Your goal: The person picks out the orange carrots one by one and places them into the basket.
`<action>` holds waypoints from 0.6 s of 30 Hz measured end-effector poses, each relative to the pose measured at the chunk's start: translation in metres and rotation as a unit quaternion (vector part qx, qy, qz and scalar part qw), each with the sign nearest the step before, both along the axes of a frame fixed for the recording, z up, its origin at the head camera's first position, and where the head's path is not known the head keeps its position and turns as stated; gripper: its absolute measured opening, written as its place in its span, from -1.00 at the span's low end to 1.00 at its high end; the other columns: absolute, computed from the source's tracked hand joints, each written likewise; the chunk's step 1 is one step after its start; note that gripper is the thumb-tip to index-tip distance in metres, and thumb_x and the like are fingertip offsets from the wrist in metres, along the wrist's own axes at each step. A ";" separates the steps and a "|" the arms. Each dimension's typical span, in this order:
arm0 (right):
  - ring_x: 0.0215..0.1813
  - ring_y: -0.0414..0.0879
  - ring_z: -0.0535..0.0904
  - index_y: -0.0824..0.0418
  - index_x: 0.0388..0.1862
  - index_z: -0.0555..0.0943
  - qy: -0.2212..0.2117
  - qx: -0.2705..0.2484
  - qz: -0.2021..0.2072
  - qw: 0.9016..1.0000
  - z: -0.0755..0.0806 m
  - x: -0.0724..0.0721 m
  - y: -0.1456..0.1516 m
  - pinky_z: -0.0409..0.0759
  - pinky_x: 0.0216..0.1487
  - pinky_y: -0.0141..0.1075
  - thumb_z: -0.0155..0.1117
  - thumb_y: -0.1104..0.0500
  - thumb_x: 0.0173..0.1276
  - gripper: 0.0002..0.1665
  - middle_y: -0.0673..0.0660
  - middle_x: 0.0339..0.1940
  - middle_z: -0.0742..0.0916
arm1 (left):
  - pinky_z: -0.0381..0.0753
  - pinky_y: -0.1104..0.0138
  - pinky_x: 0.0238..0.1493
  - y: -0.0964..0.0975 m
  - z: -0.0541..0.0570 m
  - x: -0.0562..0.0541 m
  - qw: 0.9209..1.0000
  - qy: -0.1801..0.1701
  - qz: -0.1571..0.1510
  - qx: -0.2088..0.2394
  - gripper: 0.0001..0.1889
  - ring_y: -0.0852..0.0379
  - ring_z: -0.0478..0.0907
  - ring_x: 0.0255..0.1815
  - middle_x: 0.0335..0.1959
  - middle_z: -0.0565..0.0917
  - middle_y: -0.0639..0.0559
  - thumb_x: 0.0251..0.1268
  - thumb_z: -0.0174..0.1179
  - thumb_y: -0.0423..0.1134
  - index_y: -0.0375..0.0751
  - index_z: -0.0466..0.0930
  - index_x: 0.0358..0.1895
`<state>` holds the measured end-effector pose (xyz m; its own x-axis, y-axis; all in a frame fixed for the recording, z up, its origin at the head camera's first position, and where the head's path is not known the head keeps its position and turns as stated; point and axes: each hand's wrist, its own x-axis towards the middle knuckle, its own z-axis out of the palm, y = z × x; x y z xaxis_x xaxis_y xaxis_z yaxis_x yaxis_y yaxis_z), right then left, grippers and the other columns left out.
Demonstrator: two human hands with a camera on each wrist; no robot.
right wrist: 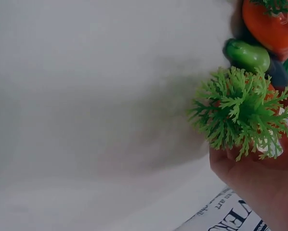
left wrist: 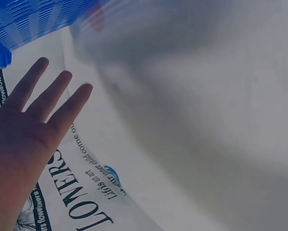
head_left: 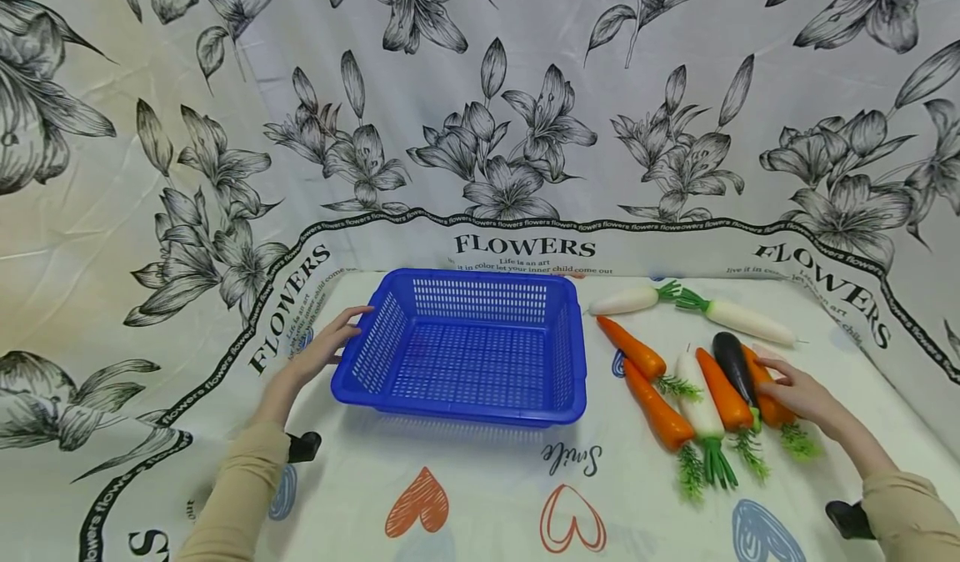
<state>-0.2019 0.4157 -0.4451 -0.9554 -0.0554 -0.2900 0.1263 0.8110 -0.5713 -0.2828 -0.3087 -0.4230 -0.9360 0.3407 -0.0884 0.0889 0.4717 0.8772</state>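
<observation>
A blue plastic basket point(head_left: 480, 416) with slotted walls stands upright on the cloth, nothing inside it. At its left rim is my left hand point(head_left: 322, 353); in the left wrist view its fingers point(left wrist: 69, 103) are straight and spread beside the basket wall point(left wrist: 38, 24). My right hand point(head_left: 802, 395) grips the rightmost carrot point(head_left: 765, 378), whose leafy green top point(right wrist: 240, 113) hides part of the hand in the right wrist view. Close against that carrot lies a dark eggplant point(head_left: 731, 362), its green cap point(right wrist: 250, 55) toward me. Another carrot point(head_left: 723, 387) lies left of the eggplant.
A white radish point(head_left: 697, 395) lies left of these, with two more carrots point(head_left: 630, 345) beyond it. Two white radishes point(head_left: 750, 322) lie at the back, leaf ends together. A flower-printed curtain point(head_left: 517, 128) rises behind the cloth-covered table point(head_left: 487, 495).
</observation>
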 end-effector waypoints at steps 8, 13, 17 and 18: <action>0.03 0.37 0.44 0.48 0.42 -0.01 0.017 -0.004 -0.007 1.000 -0.005 0.005 0.009 0.45 -0.25 -0.24 -0.07 -0.10 0.46 -0.15 0.69 0.20 0.29 | 0.59 0.15 -0.21 0.003 -0.004 -0.003 0.996 -0.061 0.026 0.067 -0.47 -0.04 0.53 -0.05 0.31 0.14 -0.36 0.47 -0.36 -0.17 0.06 -0.12 0.47; -0.03 0.25 0.49 0.45 0.44 -0.07 0.010 -0.016 -0.025 1.000 -0.006 0.009 0.013 0.51 -0.26 -0.26 -0.09 -0.12 0.46 -0.13 0.69 0.13 0.34 | 0.55 0.24 -0.19 0.006 -0.008 -0.003 0.994 -0.053 0.026 0.095 -0.46 0.03 0.48 -0.08 0.32 0.09 -0.36 0.42 -0.38 -0.22 -0.01 -0.14 0.45; -0.10 0.07 0.53 0.44 0.45 -0.12 -0.002 -0.031 -0.032 0.999 -0.008 0.010 0.015 0.55 -0.27 -0.31 -0.10 -0.12 0.47 -0.12 0.68 0.10 0.37 | 0.39 0.30 -0.01 0.009 -0.013 -0.003 0.994 -0.043 0.025 0.101 -0.45 -0.10 0.31 0.14 0.41 -0.02 -0.31 0.40 -0.40 -0.21 0.00 -0.15 0.45; -0.11 0.04 0.53 0.44 0.45 -0.13 -0.003 -0.033 -0.033 0.999 -0.008 0.011 0.016 0.55 -0.27 -0.32 -0.11 -0.12 0.47 -0.12 0.69 0.11 0.37 | 0.36 0.30 0.02 0.009 -0.014 -0.003 0.994 -0.042 0.025 0.102 -0.45 -0.13 0.26 0.19 0.43 -0.04 -0.29 0.40 -0.41 -0.21 0.02 -0.16 0.45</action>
